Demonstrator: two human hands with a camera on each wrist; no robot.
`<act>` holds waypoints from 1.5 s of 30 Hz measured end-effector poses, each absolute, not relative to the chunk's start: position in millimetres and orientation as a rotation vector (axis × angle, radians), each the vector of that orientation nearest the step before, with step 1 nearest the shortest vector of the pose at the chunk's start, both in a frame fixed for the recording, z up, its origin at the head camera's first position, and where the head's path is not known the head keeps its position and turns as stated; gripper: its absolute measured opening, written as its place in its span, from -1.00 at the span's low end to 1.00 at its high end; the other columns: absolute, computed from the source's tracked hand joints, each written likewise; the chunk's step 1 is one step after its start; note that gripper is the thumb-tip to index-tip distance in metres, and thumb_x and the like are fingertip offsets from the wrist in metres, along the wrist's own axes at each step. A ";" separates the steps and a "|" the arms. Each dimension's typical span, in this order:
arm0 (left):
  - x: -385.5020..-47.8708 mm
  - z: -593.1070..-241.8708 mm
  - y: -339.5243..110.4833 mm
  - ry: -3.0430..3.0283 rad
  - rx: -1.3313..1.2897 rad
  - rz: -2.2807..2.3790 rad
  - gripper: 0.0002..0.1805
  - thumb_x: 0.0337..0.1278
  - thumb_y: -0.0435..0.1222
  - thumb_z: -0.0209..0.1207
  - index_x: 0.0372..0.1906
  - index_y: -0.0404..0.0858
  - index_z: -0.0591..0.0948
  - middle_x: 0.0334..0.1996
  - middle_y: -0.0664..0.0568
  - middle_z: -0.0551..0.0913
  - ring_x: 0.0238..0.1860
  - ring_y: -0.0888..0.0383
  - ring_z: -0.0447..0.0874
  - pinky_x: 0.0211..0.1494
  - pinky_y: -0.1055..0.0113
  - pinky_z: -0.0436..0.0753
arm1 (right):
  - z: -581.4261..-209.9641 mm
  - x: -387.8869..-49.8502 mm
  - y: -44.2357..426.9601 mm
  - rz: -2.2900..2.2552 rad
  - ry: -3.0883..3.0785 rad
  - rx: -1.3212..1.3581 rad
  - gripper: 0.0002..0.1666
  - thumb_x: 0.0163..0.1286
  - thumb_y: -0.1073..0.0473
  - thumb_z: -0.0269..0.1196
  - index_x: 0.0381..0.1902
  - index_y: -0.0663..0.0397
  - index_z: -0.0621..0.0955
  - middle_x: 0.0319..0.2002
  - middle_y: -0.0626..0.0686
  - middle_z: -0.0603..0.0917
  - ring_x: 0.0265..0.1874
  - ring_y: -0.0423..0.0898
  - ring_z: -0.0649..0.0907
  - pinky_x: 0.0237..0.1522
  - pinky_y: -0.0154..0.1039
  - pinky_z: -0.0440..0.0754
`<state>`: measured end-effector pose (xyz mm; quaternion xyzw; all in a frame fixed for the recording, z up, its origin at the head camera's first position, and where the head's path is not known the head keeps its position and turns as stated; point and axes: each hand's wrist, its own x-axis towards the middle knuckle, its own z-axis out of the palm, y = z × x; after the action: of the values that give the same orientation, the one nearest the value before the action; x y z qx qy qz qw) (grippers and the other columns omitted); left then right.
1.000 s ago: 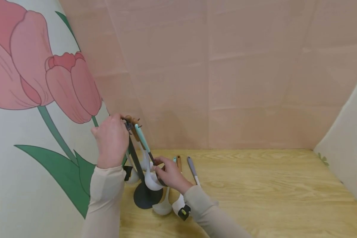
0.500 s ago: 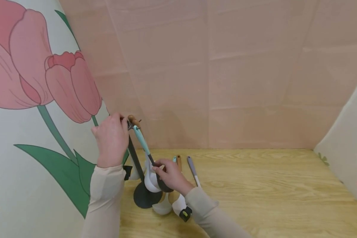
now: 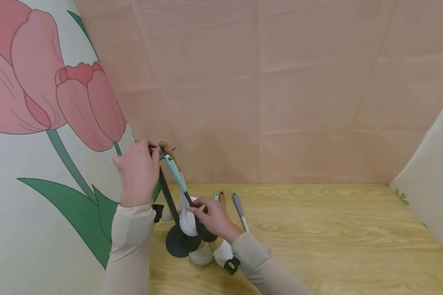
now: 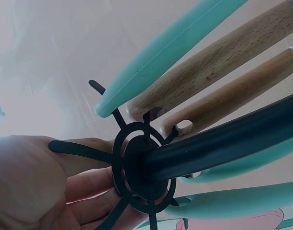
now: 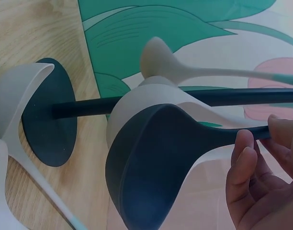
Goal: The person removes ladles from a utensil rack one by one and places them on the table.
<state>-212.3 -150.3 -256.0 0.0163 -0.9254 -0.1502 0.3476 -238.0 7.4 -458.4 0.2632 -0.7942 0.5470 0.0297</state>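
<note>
A black utensil stand (image 3: 165,190) rises from a round base (image 5: 48,139) to a hook ring (image 4: 118,148). My left hand (image 3: 138,174) grips the top of the stand, its fingers behind the ring in the left wrist view. With thumb and fingers, my right hand (image 3: 214,219) pinches the neck of a dark ladle (image 5: 151,158) with a turquoise handle (image 4: 170,52). The handle's end sits at one hook, the bowl hanging low. Behind the dark bowl hangs a white ladle (image 5: 132,108), and wooden handles (image 4: 204,67) hang from neighbouring hooks.
Several white-bowled ladles (image 3: 201,255) lie on the wood-grain table right of the base. One has a grey-purple handle (image 3: 238,203). A tulip-print wall (image 3: 88,110) stands close on the left, a pinkish backdrop (image 3: 299,102) behind. More turquoise handles (image 4: 242,199) hang on the stand.
The dark ladle's bowl has swung down and right, showing more below my right hand. Its handle end has settled lower at the hook. My left hand has hardly moved.
</note>
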 end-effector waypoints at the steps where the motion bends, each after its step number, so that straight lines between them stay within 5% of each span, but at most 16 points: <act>1: -212.1 -256.1 -150.3 -2.402 0.043 -0.392 -0.79 0.43 -0.24 0.13 -0.17 -0.32 0.67 -0.33 -0.20 0.72 -0.35 -0.16 0.65 -0.15 -0.12 0.33 | -458.6 -237.9 7.6 1.686 -2.449 0.814 -0.76 0.50 0.08 0.21 -0.04 0.09 0.69 -0.19 0.00 0.70 -0.63 -0.24 0.57 -0.49 -0.31 0.62; 23: -211.1 -253.8 -148.3 -2.453 0.060 -0.416 -0.84 0.33 -0.27 0.24 -0.14 -0.29 0.66 -0.25 -0.18 0.74 -0.27 -0.15 0.65 -0.07 -0.16 0.31 | -453.0 -231.6 8.8 1.691 -2.452 0.843 -0.76 0.50 0.10 0.20 -0.02 0.09 0.67 -0.16 -0.01 0.69 -0.54 -0.25 0.60 -0.44 -0.32 0.65; 45: -210.4 -253.8 -147.7 -2.461 0.065 -0.370 -0.84 0.32 -0.27 0.24 -0.11 -0.28 0.65 -0.24 -0.19 0.73 -0.28 -0.18 0.66 -0.08 -0.17 0.33 | -445.2 -220.8 10.6 1.788 -2.439 0.983 -0.69 0.54 0.03 0.15 0.03 0.13 0.60 -0.29 -0.01 0.61 -0.47 0.08 0.68 -0.61 -0.29 0.61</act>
<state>-210.4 -147.7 -253.8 0.0246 -0.9365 -0.1408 0.3203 -220.8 10.6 -445.2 0.3091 -0.7669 0.5621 -0.0193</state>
